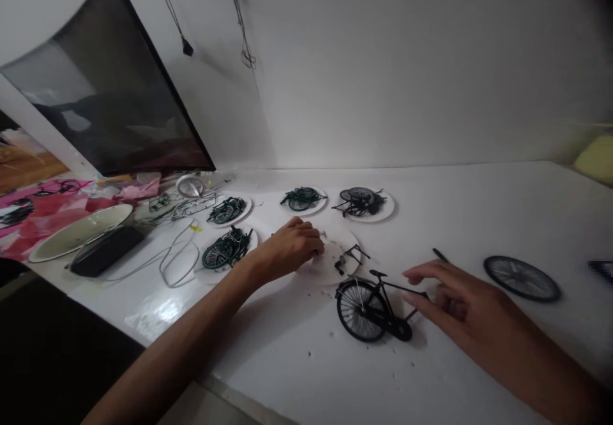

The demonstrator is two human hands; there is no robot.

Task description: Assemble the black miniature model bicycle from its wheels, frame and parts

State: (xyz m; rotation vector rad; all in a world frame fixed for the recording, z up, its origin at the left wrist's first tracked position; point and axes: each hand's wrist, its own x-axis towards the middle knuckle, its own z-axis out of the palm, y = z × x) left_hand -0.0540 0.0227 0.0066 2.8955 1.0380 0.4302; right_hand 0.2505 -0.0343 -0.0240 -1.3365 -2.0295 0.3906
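Note:
My left hand [304, 241] reaches over a white paper plate [330, 273], its fingers pinched together; what they hold, if anything, is hidden. On the plate's right part lie small dark bicycle parts [352, 258]. My right hand [460, 304] has its thumb and forefinger apart around the front end of a black model bicycle [378, 307]. The thumb overlaps the frame there; whether it touches I cannot tell. This bicycle has its rear wheel, saddle and chain case on, and no wheel at its front. A loose spoked wheel [522, 278] lies right of my right hand.
Several paper plates with bicycle parts, including one plate [390, 205], stand behind. At left are a white cable [179, 253], a black case [108, 251], an enamel tray [79, 233], pink plastic [48, 221] and a large monitor [115, 87]. Tiny bits [330, 334] dot the tabletop.

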